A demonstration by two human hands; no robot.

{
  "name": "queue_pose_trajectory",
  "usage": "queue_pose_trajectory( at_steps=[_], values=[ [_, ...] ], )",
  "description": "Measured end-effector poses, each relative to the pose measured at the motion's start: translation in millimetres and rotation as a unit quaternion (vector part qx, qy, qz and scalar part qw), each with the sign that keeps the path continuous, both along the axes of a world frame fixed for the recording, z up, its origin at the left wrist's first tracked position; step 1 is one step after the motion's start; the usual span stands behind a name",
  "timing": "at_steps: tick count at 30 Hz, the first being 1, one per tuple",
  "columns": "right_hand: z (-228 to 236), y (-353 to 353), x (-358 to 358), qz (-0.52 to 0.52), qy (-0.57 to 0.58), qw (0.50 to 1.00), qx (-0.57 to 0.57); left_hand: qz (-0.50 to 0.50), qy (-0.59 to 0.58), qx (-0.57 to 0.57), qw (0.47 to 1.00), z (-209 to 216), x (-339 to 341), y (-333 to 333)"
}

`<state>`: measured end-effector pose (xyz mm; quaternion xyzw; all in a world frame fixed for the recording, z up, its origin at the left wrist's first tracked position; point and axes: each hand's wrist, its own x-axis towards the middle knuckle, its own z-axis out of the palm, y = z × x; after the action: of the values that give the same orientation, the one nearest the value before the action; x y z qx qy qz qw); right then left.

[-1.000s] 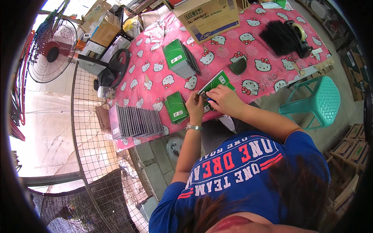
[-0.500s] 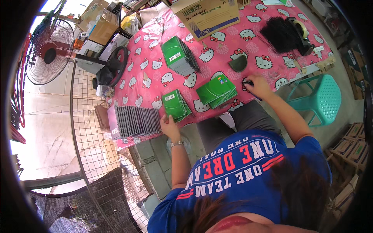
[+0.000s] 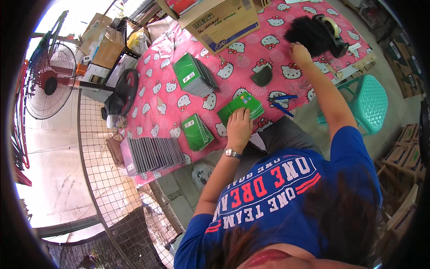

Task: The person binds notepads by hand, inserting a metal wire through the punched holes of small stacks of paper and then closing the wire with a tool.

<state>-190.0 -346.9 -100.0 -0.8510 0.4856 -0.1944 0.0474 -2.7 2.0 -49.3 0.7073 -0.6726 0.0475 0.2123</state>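
Observation:
My left hand lies flat, fingers stretched, over a small stack of green-covered notebooks at the table's front edge. At the far right, my right hand has its fingers pinched together at the near edge of a pile of black binding coils; single coils there are hard to make out. Blue-handled pliers lie on the table to the right of the notebooks. Left of my left hand sit a few more green notebooks. Behind them stands a taller stack of green spiral notebooks.
A long row of spiral-bound notebooks stands at the table's left corner. A cardboard box is at the back, a dark green half-round piece mid-table, and a tape dispenser beyond the coils. A turquoise stool stands right.
My right hand has let go of the pliers, now lying on the table, and moved away to the coil pile. My left hand has shifted right from the left notebooks onto the middle stack.

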Motion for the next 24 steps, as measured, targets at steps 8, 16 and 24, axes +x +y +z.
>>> queue_pose_trajectory(
  at_steps=[8, 16, 24],
  values=[
    [75.0, 153.4, 16.8, 0.288, -0.275, 0.885, 0.241, -0.099, 0.036, 0.116, 0.988, 32.6, 16.3, 30.1],
    [53.5, 211.4, 50.2, 0.337, -0.282, 0.864, 0.245, -0.090, -0.006, 0.071, 0.993, 24.3, 28.4, 17.8],
    [66.0, 218.1, 50.8, 0.340, -0.319, 0.866, 0.182, -0.025, 0.010, 0.011, 1.000, 44.3, 30.5, -1.8]
  ],
)
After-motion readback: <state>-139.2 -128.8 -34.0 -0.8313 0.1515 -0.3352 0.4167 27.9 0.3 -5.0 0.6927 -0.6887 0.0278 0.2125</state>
